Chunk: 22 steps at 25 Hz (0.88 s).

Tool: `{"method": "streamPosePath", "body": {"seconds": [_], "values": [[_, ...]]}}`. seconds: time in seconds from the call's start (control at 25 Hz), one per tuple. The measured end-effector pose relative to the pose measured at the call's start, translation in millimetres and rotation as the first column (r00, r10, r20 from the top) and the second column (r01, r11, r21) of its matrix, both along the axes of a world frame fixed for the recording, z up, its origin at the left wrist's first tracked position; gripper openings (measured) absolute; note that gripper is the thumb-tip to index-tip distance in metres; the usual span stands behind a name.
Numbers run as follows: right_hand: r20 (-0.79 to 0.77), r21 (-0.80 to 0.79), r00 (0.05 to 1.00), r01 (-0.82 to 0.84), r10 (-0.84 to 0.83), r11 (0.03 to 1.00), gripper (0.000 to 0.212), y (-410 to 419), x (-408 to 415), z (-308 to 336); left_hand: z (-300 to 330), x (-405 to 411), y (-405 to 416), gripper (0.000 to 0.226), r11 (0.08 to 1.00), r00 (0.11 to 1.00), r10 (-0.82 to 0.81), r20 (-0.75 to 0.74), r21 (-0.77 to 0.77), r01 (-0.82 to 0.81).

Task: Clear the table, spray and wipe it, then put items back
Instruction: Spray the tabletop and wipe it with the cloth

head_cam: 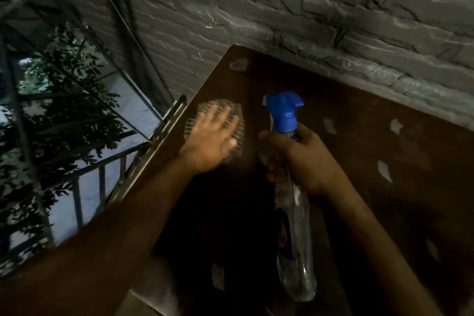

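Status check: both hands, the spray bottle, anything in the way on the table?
Left hand flat on striped cloth, fingers spread. Right hand grips spray bottle by the neck. Table otherwise bare, pale smears only.

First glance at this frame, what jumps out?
The blue-topped clear spray bottle stands out at centre, gripped around its neck by the right hand above the dark brown table. To its left, the left hand lies flat on a striped cloth near the table's left edge. Pale patches dot the tabletop, and a grey stone wall runs behind it.
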State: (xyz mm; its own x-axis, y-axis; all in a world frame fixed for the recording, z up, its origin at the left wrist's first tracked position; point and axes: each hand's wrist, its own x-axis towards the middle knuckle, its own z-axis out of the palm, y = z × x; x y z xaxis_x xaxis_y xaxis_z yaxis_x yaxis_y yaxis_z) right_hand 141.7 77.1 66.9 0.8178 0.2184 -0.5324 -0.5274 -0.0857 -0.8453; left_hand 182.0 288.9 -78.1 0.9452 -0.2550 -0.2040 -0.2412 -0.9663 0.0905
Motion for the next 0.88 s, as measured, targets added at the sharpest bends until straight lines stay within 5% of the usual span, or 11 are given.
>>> {"method": "streamPosePath", "body": {"seconds": [0.08,0.24,0.4,0.56,0.72,0.88], "values": [[-0.018,0.025,1.000,0.012,-0.012,1.000,0.022,-6.3,-9.1,-0.5,-10.6,-48.6,3.0,0.064,0.982,0.982,-0.188,-0.022,-0.018,0.188],[0.050,-0.030,0.998,-0.033,0.035,0.999,0.019,-10.6,-23.7,-10.4,5.7,-14.5,30.8,0.066,0.982,0.983,0.181,-0.042,-0.056,-0.183],[0.029,-0.032,0.998,-0.056,0.057,0.998,0.020,-16.1,-36.3,-8.9,0.1,-80.2,5.5,0.058,0.990,0.994,-0.093,-0.052,-0.114,0.087],[0.020,-0.033,0.991,-0.132,0.133,0.991,0.024,-16.9,-49.2,-5.7,13.9,-37.3,35.4,0.062,0.958,0.957,0.284,-0.061,-0.030,-0.286],[-0.043,0.070,0.994,-0.102,0.105,0.992,0.025,-15.1,-57.0,-9.6,-0.3,-127.4,26.4,0.063,0.997,0.994,-0.079,-0.072,-0.033,0.077],[-0.029,0.067,0.989,-0.145,0.148,0.987,0.025,-2.8,-71.0,-9.3,16.2,-83.8,50.6,0.065,0.970,0.968,0.243,-0.067,0.012,-0.242]]}}
